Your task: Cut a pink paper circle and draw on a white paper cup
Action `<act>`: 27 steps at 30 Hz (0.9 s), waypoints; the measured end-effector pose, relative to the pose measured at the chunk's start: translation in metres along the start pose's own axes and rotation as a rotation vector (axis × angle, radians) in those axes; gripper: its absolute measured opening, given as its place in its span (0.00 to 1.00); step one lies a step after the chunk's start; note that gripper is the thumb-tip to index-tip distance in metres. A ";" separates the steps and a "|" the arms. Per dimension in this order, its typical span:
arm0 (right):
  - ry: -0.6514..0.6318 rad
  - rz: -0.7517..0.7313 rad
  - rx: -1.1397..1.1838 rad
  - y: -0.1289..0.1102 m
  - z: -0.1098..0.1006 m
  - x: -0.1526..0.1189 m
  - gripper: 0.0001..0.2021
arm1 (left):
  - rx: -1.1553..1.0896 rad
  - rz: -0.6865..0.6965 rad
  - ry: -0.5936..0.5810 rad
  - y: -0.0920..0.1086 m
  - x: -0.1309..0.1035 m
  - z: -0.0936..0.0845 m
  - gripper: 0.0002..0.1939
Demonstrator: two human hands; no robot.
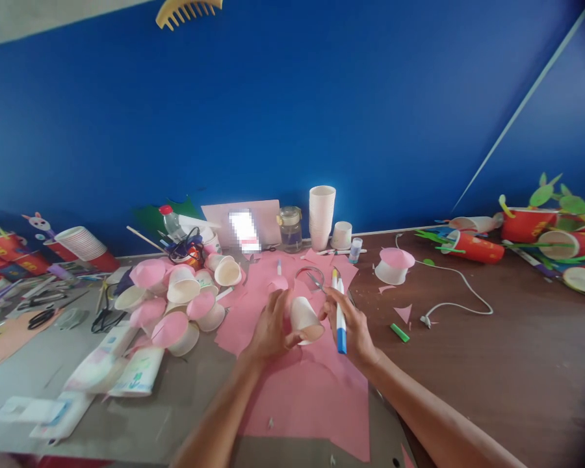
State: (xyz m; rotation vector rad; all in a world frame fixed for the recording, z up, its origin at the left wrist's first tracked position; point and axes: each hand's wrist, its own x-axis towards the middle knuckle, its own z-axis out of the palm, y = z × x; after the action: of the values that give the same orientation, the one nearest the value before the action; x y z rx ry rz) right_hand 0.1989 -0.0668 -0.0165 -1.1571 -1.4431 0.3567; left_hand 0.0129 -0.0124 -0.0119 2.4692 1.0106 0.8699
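Observation:
A white paper cup (305, 318) lies tilted between my two hands above a sheet of pink paper (302, 390). My left hand (272, 328) cups it from the left with fingers spread on its side. My right hand (351, 328) touches the cup's right side while gripping a blue-and-white marker (340, 318), which points up and away. Small scissors (316, 281) lie on the pink paper just behind the cup.
A pile of cups with pink tops (175, 302) sits to the left. A stack of white cups (322, 218), a glass jar (291, 229) and a pink-topped cup (394, 265) stand behind. A white cable (461, 286), a green stick (400, 333) and red cups (531, 224) lie right.

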 end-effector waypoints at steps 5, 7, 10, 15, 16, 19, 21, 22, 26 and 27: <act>0.068 -0.213 -0.267 0.005 -0.001 0.005 0.24 | -0.123 -0.004 0.224 0.011 -0.002 -0.011 0.31; 0.076 -0.289 -0.358 0.002 0.000 0.006 0.26 | -0.217 0.034 0.209 0.019 -0.002 -0.011 0.29; 0.036 -0.310 -0.484 -0.005 0.002 0.004 0.28 | -0.205 0.138 0.154 0.030 -0.001 -0.007 0.32; -0.030 -0.340 -0.577 -0.015 0.006 0.000 0.29 | -0.016 0.266 0.078 0.040 0.002 0.000 0.14; -0.038 -0.349 -0.586 -0.017 0.006 0.001 0.27 | 0.009 0.261 0.071 0.041 0.002 0.000 0.10; -0.023 -0.369 -0.593 -0.017 0.002 0.005 0.19 | 0.073 0.259 0.093 0.040 0.001 -0.002 0.08; 0.016 -0.358 -0.574 -0.011 -0.005 0.012 0.12 | 0.097 0.260 0.123 0.036 -0.001 -0.005 0.08; 0.040 -0.339 -0.556 -0.007 -0.010 0.015 0.10 | 0.092 0.248 0.132 0.034 -0.002 -0.007 0.09; 0.279 -0.178 -0.386 0.011 -0.029 0.029 0.07 | -0.071 0.074 0.164 0.023 -0.004 -0.013 0.12; 0.321 -0.136 -0.265 0.012 -0.031 0.030 0.07 | -0.125 0.033 0.190 0.021 -0.004 -0.014 0.12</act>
State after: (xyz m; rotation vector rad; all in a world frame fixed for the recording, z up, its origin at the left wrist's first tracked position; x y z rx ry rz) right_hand 0.2370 -0.0495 -0.0002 -1.2539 -1.2997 -0.1168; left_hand 0.0122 -0.0283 0.0077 2.3390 0.9466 1.1598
